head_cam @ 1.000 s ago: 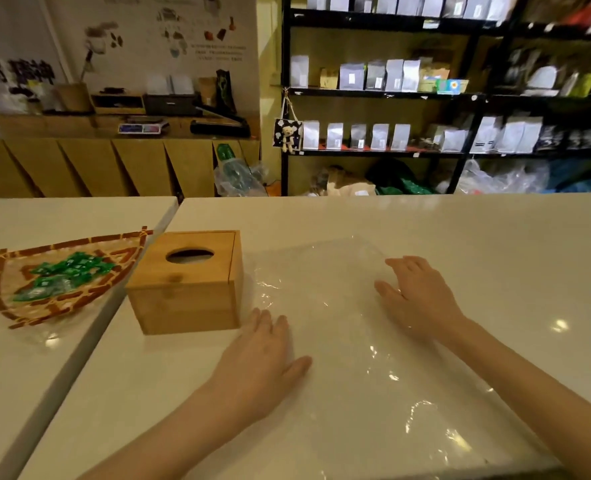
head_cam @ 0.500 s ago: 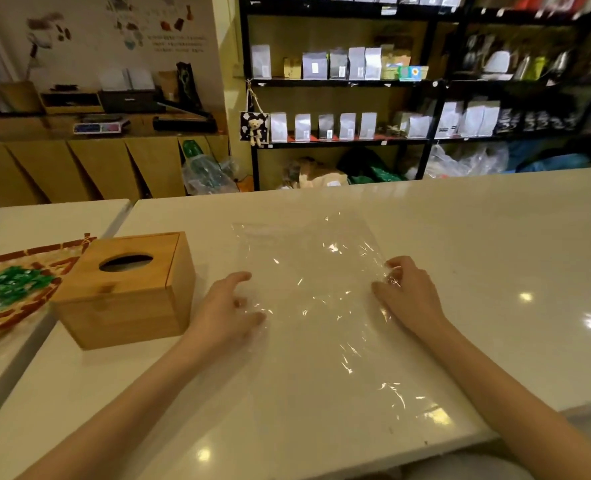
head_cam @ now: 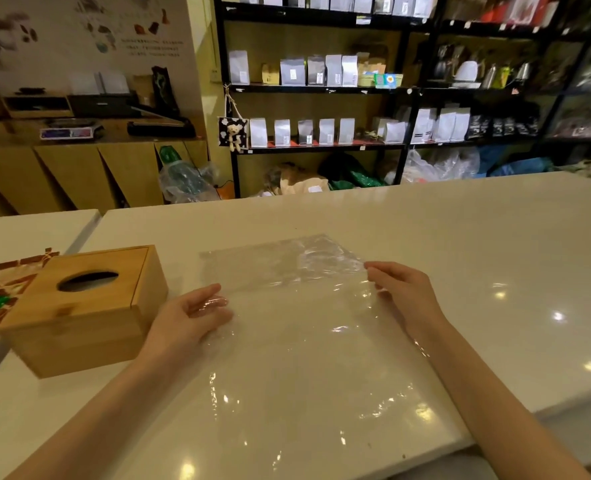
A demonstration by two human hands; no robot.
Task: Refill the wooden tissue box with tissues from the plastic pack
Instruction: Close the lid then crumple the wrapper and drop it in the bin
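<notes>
We are pinching the pack (head_cam: 287,327) by its side edges, left hand (head_cam: 186,318) and right hand (head_cam: 406,292), fingers closed on film, probably to spread it; the box (head_cam: 79,306) is sitting beside it, near the table's (head_cam: 477,237) left edge.

Clear crinkled glossy plastic sheet (head_cam: 308,327), smooth wooden box (head_cam: 86,306), glossy white counter (head_cam: 460,237).
</notes>
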